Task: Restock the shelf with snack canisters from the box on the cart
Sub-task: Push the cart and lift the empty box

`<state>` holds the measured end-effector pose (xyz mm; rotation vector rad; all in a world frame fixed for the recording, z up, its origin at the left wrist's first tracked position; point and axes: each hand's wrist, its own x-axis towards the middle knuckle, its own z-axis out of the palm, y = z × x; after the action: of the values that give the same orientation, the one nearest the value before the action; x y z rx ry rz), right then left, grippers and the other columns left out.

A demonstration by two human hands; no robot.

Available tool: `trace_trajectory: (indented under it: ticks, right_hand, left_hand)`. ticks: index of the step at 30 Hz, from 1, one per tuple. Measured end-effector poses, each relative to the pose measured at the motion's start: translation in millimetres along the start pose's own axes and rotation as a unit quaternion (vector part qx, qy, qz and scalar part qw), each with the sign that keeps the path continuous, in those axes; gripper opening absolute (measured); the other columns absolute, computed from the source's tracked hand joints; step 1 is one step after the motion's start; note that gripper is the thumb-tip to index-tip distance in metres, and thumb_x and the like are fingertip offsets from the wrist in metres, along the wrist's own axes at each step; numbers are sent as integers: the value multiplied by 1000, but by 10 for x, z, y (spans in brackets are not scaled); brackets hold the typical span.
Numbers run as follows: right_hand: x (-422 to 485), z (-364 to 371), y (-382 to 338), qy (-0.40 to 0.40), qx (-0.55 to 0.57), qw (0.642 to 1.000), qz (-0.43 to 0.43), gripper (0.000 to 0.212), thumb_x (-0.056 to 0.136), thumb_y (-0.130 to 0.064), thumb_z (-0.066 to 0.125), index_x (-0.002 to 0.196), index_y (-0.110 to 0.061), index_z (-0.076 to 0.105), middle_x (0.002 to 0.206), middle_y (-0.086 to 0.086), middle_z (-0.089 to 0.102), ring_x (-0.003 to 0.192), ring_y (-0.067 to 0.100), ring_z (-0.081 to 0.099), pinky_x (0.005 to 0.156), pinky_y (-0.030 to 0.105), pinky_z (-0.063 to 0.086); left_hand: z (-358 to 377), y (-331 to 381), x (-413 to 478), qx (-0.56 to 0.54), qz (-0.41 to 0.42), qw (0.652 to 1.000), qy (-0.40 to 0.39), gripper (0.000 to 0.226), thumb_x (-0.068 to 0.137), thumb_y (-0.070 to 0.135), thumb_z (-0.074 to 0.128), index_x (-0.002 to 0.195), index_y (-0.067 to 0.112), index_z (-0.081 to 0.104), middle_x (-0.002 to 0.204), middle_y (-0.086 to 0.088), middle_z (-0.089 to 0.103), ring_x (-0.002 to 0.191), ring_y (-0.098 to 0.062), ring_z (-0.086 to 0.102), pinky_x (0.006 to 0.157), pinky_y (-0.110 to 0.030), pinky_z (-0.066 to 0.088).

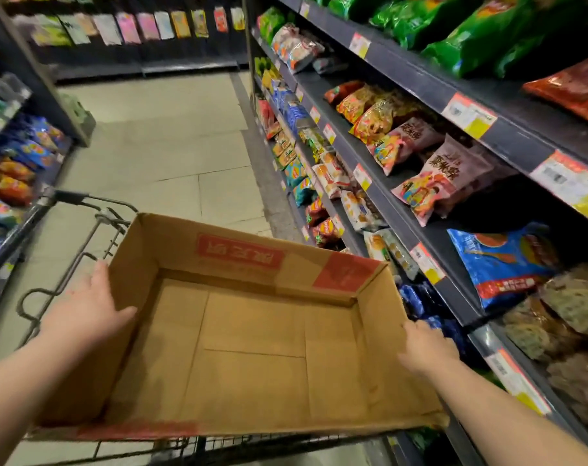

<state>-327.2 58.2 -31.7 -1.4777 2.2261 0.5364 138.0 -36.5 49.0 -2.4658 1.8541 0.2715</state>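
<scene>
left hand [90,307] clasps the cardboard box [252,331] by its left wall, thumb inside. right hand [427,344] clasps the right wall. the cardboard box sits on the wire cart [67,196].

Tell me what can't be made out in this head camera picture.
Head view only.
Cart: mostly hidden under the box.
Right hand: fingers hidden beyond the box's right wall.
Price tags: print too small and blurred to read.
Far shelf goods: too small to tell canisters from bags.
Left shelves: blurred and cut off by the frame's left edge.
</scene>
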Motion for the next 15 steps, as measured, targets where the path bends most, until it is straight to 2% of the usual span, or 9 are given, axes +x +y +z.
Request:
trace_trajectory:
  ticks: [5,9,12,15]
  right_hand:
    - [406,60,116,-22,38,999,22,58,89,-39,53,138,-19,30,138,5,37,126,27,43,98,41,40]
    - [622,177,93,-54,96,993,40,66,89,-35,54,143,-15,20,138,7,39,123,28,46,91,39,44]
    - [733,246,64,-42,152,986,51,69,89,-29,56,143,-11,17,135,12,43,117,32,52,85,38,45]
    - [824,330,63,-44,236,968,71,80,88,-24,58,148,-10,7,133,17,48,113,36,54,82,37,45]
  left_hand:
    - [107,87,142,-32,-51,998,-4,98,75,35,76,148,6,17,142,-23,43,126,-39,48,102,-50,42]
    - [138,138,141,-25,-69,997,8,98,76,30,76,150,10,15,139,-25,46,123,-40,50,101,-51,43]
    - [158,148,139,-21,-84,996,12,96,77,31,75,150,12,15,136,-25,48,120,-41,52,98,-51,45]
    - [177,137,157,-26,-84,996,19,92,76,29,76,147,11,21,131,-26,52,116,-42,55,96,-53,46]
